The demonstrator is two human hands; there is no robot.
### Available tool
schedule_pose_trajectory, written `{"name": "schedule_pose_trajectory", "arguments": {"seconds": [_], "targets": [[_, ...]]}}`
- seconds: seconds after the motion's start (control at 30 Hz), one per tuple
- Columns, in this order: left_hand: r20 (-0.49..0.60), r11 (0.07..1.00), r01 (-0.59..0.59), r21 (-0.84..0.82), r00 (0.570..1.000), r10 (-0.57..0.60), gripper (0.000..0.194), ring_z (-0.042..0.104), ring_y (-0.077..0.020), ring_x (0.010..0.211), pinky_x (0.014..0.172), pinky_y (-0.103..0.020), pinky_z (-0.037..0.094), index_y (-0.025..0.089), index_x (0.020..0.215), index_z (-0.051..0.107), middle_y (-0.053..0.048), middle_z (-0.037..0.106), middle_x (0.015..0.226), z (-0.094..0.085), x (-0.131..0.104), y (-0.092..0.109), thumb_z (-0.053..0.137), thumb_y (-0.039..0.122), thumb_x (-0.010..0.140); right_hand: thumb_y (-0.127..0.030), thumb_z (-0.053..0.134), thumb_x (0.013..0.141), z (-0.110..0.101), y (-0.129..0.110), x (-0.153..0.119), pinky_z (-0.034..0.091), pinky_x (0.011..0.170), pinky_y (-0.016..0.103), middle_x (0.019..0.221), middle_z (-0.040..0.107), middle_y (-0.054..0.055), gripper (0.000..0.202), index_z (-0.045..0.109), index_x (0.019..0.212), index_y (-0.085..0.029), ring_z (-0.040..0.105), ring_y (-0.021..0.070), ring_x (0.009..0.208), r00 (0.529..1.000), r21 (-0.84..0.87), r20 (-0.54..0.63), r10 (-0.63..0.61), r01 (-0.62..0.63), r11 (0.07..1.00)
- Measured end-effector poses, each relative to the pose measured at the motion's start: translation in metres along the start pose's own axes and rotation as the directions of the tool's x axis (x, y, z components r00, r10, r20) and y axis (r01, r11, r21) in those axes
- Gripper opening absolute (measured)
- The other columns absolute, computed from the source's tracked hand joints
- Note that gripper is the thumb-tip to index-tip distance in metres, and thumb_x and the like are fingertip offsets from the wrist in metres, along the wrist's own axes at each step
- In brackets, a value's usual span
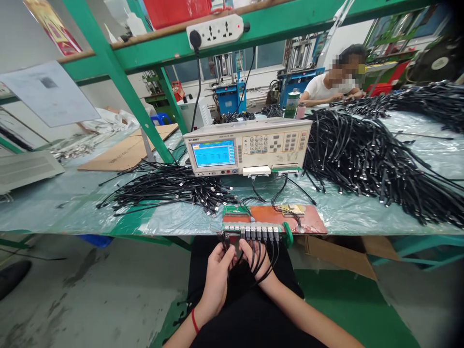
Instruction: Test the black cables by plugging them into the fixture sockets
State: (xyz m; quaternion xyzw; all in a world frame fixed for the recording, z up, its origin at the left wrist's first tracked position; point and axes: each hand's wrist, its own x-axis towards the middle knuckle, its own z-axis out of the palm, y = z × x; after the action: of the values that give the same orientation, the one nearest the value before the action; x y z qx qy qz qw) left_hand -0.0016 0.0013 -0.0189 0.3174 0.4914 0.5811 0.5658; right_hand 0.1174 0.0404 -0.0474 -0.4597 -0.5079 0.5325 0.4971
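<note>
At the table's front edge sits a test board [290,220] with a row of USB sockets [250,228]. Several black USB cables [261,237] are plugged into its right part and hang down over my right wrist. My right hand [255,258] pinches a black cable plug just below the middle sockets. My left hand [219,266], a red band at its wrist, is closed on black USB cables [227,239] under the left sockets. Whether those plugs touch the sockets is too small to tell. Behind the board stands a cable tester [250,147] with a lit blue screen, wired to it.
Loose black cables [174,188] lie left of the tester, and a large cable heap [362,159] covers the right. A green frame [137,87] with a power strip [215,32] rises overhead. Below the table is an open carton [340,256]. A co-worker [333,79] sits across.
</note>
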Motion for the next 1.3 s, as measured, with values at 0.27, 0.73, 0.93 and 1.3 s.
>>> {"name": "schedule_pose_trajectory", "arguments": {"seconds": [0.27, 0.73, 0.93, 1.3], "targets": [[0.066, 0.999, -0.044, -0.023, 0.997, 0.045, 0.017, 0.053, -0.0127, 0.069, 0.066, -0.023, 0.045, 0.017, 0.09, 0.067, -0.001, 0.061, 0.075, 0.0, 0.0, 0.002, 0.068, 0.034, 0.091, -0.059, 0.055, 0.091, 0.001, -0.001, 0.0, 0.046, 0.054, 0.029, 0.053, 0.057, 0.003, 0.05, 0.06, 0.061, -0.02, 0.055, 0.0178, 0.049, 0.999, -0.087, -0.023, -0.038, 0.036, 0.996], [0.03, 0.988, -0.104, 0.116, 0.994, 0.101, 0.034, 0.046, -0.0104, 0.059, 0.057, -0.022, 0.04, 0.016, 0.075, 0.059, 0.001, 0.055, 0.067, -0.002, 0.003, 0.001, 0.064, 0.044, 0.094, -0.063, 0.066, 0.085, 0.008, 0.029, 0.003, 0.044, 0.049, 0.024, 0.063, 0.061, 0.001, 0.045, 0.067, 0.093, -0.018, 0.057, 0.0147, 0.052, 0.964, 0.529, 0.267, -0.014, -0.134, 0.838], [0.045, 0.991, -0.12, 0.062, 0.992, 0.117, 0.03, 0.047, -0.0106, 0.06, 0.056, -0.021, 0.041, 0.017, 0.079, 0.06, 0.001, 0.054, 0.068, -0.004, -0.001, 0.003, 0.067, 0.043, 0.092, -0.05, 0.074, 0.073, 0.005, 0.034, 0.004, 0.054, 0.065, 0.031, 0.071, 0.063, 0.002, 0.044, 0.073, 0.105, -0.021, 0.063, 0.0191, 0.067, 0.88, 0.697, 0.475, 0.02, -0.39, 0.602], [-0.011, 0.916, -0.178, 0.359, 0.981, 0.195, 0.03, 0.048, -0.0103, 0.05, 0.049, -0.021, 0.039, 0.018, 0.077, 0.061, 0.003, 0.054, 0.06, -0.015, 0.003, 0.002, 0.069, 0.044, 0.089, -0.05, 0.087, 0.069, 0.02, 0.045, 0.01, 0.04, 0.051, 0.019, 0.067, 0.055, -0.002, 0.041, 0.068, 0.089, -0.019, 0.049, 0.0103, 0.057, 0.912, 0.648, 0.373, 0.168, -0.386, 0.657]]}}
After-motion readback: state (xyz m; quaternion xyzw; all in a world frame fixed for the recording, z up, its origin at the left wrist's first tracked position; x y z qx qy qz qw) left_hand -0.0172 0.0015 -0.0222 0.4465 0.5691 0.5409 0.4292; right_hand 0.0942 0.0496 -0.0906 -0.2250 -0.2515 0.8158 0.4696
